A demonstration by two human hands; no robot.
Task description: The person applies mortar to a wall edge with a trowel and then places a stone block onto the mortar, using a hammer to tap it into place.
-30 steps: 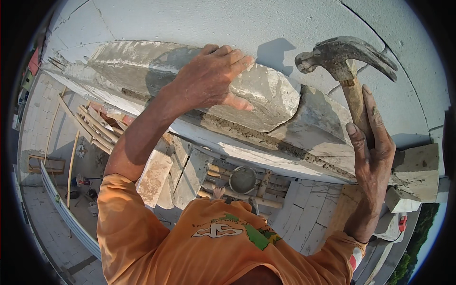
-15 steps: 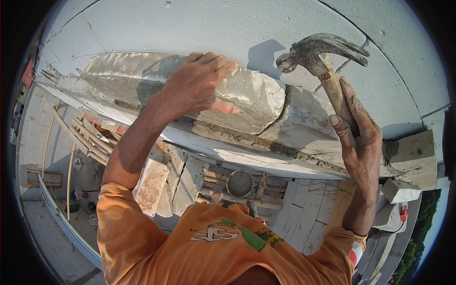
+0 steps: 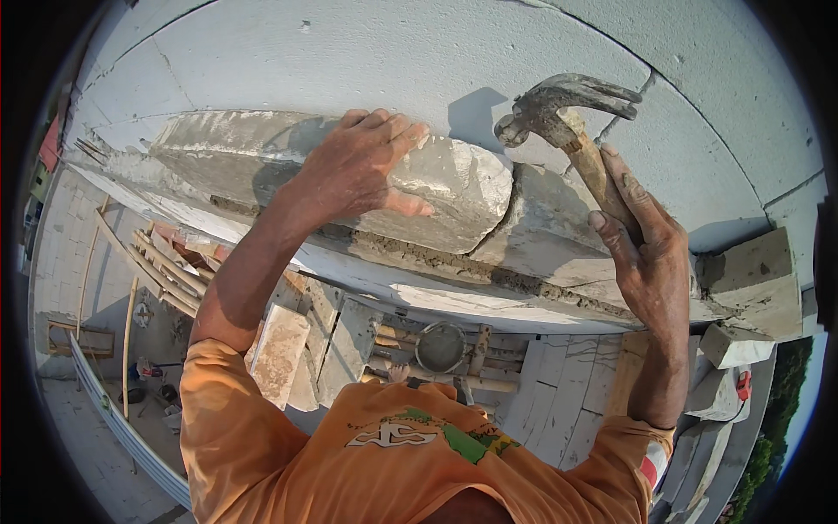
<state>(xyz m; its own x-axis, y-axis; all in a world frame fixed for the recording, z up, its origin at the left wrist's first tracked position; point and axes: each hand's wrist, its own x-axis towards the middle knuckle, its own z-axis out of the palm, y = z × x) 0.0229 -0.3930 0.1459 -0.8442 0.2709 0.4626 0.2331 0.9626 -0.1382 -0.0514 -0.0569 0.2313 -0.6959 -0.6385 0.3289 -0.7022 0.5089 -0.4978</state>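
Note:
A long grey concrete block (image 3: pixel 454 188) lies on a mortar bed along the wall ledge, its right end chipped and pale. My left hand (image 3: pixel 358 175) rests over its top, fingers reaching to the far edge and thumb down the near face. In my right hand (image 3: pixel 650 253) is a claw hammer (image 3: pixel 559 105) with a wooden handle, held above the row and apart from it. Its claw points right and its striking face left, towards the block's right end. Another grey block (image 3: pixel 559 214) adjoins that end, with a dark narrow joint between them.
Behind the row rises a pale block wall (image 3: pixel 367 61). Rough mortar (image 3: pixel 436 262) runs beneath the blocks. Below are a round bucket (image 3: pixel 440 347), a loose block (image 3: pixel 279 349) and bamboo poles (image 3: pixel 170 271). More blocks (image 3: pixel 738 345) stand at the right.
The hammer and my right hand have shifted slightly left and lower, closer to the block's end. My left hand stays on the block. The whole view has tilted a little.

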